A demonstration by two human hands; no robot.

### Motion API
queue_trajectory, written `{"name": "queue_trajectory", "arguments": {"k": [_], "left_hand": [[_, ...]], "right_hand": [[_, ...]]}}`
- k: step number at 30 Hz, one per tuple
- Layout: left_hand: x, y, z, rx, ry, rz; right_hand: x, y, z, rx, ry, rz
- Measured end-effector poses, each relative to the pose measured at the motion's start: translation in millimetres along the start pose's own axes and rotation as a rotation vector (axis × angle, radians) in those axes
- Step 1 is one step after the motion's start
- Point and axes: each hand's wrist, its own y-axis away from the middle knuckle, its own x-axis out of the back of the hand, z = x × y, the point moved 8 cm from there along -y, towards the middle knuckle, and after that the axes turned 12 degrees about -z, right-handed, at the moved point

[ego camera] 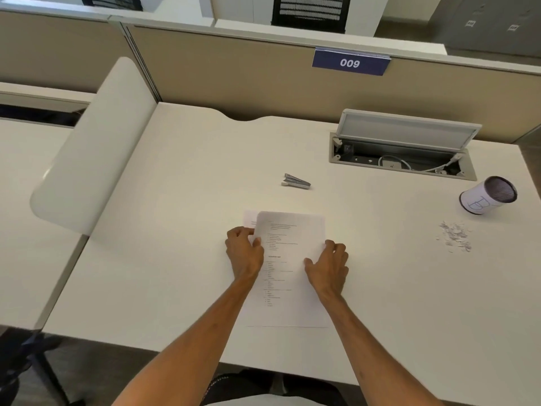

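Sheets [292, 253] lengthwise away from body, left hand [244, 253] pinching left edge, right hand [329, 266] gripping right edge; stapler [296, 182] straight beyond.

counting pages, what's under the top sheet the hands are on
A second sheet lies under the top sheet: its corner sticks out at the upper left, beside the left hand. The rest of it is covered, so any further pages beneath cannot be seen.
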Motion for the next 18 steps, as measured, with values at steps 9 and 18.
{"name": "queue_trajectory", "arguments": {"k": [9,18], "left_hand": [[9.1,-6.4,5.6,-0.092,-0.084,-0.027],[-2.4,-18.2,-5.0,0.07,0.08,-0.043]], "right_hand": [[-16.2,-3.5,-22.8,0.049,0.042,-0.035],[-20.1,-1.9,-23.0,0.033,0.012,-0.008]]}}
